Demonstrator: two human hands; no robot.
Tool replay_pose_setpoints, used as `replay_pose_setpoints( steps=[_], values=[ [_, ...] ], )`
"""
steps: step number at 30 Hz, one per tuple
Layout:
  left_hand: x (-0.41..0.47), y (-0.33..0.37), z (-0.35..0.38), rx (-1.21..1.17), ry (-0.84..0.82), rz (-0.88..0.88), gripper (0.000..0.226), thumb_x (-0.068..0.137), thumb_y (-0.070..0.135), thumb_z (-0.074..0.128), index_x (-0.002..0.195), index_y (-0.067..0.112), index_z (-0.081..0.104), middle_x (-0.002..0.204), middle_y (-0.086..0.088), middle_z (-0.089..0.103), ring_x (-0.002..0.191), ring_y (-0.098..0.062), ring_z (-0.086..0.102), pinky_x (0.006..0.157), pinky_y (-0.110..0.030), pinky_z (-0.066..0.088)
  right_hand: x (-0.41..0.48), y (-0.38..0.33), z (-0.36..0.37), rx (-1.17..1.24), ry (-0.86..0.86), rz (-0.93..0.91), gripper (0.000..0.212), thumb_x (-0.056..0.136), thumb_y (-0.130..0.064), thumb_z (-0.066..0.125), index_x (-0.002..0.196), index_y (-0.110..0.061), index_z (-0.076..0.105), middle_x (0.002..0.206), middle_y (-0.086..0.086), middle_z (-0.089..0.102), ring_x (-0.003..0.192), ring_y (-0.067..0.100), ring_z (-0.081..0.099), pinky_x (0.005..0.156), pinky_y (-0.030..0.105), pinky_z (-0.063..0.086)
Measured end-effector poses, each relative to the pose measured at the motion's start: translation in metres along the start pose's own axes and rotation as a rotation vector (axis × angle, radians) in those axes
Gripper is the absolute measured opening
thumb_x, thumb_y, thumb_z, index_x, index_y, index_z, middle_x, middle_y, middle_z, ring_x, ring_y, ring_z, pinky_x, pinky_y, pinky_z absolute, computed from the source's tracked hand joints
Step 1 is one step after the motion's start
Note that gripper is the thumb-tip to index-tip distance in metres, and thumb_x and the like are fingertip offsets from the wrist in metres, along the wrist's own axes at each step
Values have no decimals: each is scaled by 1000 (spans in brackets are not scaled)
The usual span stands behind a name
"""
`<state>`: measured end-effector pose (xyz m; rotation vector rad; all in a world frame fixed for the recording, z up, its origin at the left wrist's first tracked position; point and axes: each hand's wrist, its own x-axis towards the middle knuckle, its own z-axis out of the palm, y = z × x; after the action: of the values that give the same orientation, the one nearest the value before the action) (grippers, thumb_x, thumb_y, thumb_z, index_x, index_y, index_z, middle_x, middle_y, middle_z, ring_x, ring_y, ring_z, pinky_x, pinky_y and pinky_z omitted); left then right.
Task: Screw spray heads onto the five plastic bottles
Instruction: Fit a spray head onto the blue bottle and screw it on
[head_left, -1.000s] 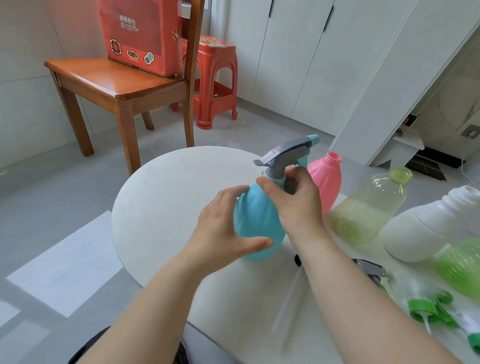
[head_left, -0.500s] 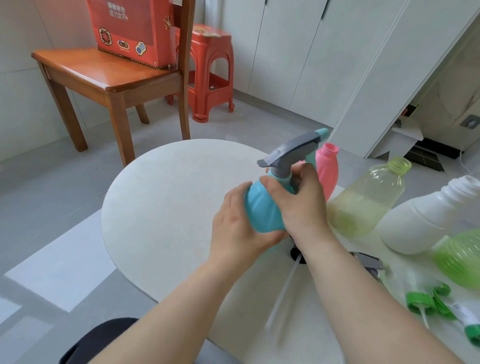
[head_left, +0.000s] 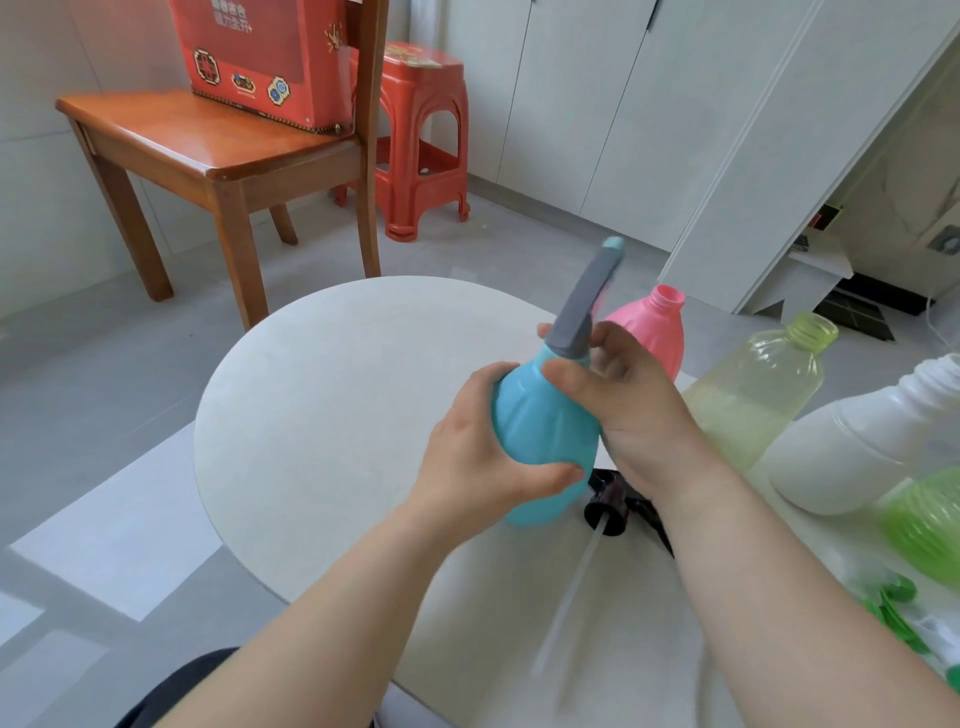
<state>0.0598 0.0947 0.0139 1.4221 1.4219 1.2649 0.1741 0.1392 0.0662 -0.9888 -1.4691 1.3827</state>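
Over white table (head_left: 322, 415), left hand (head_left: 483, 457) grips blue bottle (head_left: 540, 431); right hand (head_left: 634, 410) pinches its neck.

Turquoise bottle (head_left: 540, 436) with grey spray head (head_left: 582, 312); pink bottle (head_left: 649, 332); translucent yellow-green bottle (head_left: 758, 395); white bottle (head_left: 872, 441); bright green bottle (head_left: 930, 525); black spray head (head_left: 613, 499); off-white table (head_left: 332, 415); reddish-brown chair (head_left: 208, 140); red patterned box (head_left: 265, 57); red stool (head_left: 421, 140).
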Motion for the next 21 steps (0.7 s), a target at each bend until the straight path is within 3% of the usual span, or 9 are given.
replay_pose_setpoints(
  steps=[3,5,7,10,13,16,17,19,21],
  values=[
    [-4,2,13,107,142,6,84,41,49,70,117,36,34,109,16,46,104,-8,49,90,-30,43,1,7,14,-246,216,-101,29,73,-17,68,74,-29,41,81,-11,47,86,11,48,82,27,39],
    [-1,0,6,119,49,38,89,43,46,70,122,34,33,113,17,40,109,-6,43,95,-28,38,0,7,13,-196,230,-82,24,74,-18,68,76,-28,46,82,-3,51,88,13,47,85,33,39],
    [4,-4,-12,103,-122,45,91,44,42,72,125,38,31,120,16,41,116,-4,39,94,-20,34,-2,1,4,-63,101,-12,16,70,-19,69,79,-24,58,94,15,62,88,12,54,90,34,44],
    [8,-8,-36,44,-366,22,88,42,43,75,115,55,28,126,21,43,117,6,41,86,-4,37,-5,-2,-5,119,-198,58,20,60,-23,65,79,-24,67,92,-6,73,89,5,64,86,24,52],
    [8,-10,-39,-28,-414,10,80,46,32,77,108,56,32,115,25,48,101,17,47,76,-2,42,-6,-1,-5,177,-278,103,29,57,-20,65,86,-17,63,94,-9,72,91,8,64,86,25,53],
    [5,-8,-26,-24,-255,-5,73,46,32,75,103,53,35,107,25,50,94,16,50,69,-2,42,-5,-4,0,28,-95,80,25,65,-14,67,85,-17,53,109,12,63,91,13,56,93,37,47],
    [3,-7,-18,3,-173,-15,75,44,37,76,104,52,34,107,23,50,98,10,50,73,-5,42,-4,-4,4,-65,22,54,24,69,-13,69,83,-20,50,105,8,61,88,9,52,91,31,46],
    [-3,-5,0,96,12,-27,90,43,41,81,119,38,34,115,15,47,110,-7,47,90,-23,42,-5,-1,17,-257,268,-27,27,73,-20,69,75,-30,43,83,-14,52,77,-5,47,78,10,39],
    [-8,0,14,213,138,-2,96,48,38,82,129,22,32,123,6,45,117,-17,43,100,-36,36,-8,3,28,-351,398,-81,27,73,-27,68,72,-33,41,74,-21,47,73,-11,47,75,11,36]
  ],
)
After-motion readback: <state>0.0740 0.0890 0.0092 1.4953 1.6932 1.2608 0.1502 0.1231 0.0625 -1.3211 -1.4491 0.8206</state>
